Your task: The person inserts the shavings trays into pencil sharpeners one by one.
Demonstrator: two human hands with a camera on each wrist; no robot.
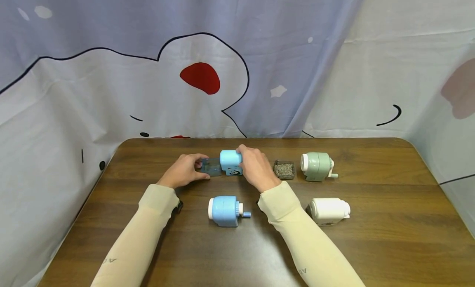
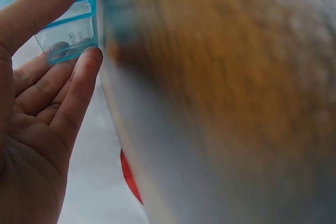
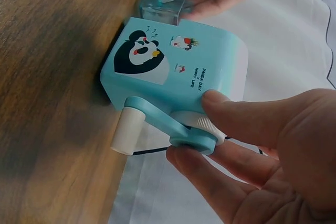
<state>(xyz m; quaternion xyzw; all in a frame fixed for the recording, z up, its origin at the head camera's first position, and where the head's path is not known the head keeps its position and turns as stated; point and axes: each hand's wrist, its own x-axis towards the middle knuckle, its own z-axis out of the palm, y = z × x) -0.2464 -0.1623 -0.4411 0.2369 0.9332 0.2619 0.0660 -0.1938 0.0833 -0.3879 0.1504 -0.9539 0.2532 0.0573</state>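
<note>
A light blue pencil sharpener (image 1: 230, 158) with a panda picture stands at the back middle of the table. My right hand (image 1: 257, 166) grips its crank end; in the right wrist view the thumb lies on the casing and the fingers are by the crank (image 3: 157, 116). At the sharpener's left side is its see-through blue shavings drawer (image 1: 211, 167). My left hand (image 1: 184, 171) holds this drawer between thumb and fingers, as the left wrist view shows. Whether the drawer's inner end sits inside the sharpener, I cannot tell.
Right of my right hand lies a small clear drawer of shavings (image 1: 284, 170), beside a green sharpener (image 1: 317, 166). Nearer stand a blue sharpener (image 1: 224, 211) between my forearms and a white sharpener (image 1: 328, 210) beside my right sleeve. A patterned curtain (image 1: 208, 101) hangs behind the table.
</note>
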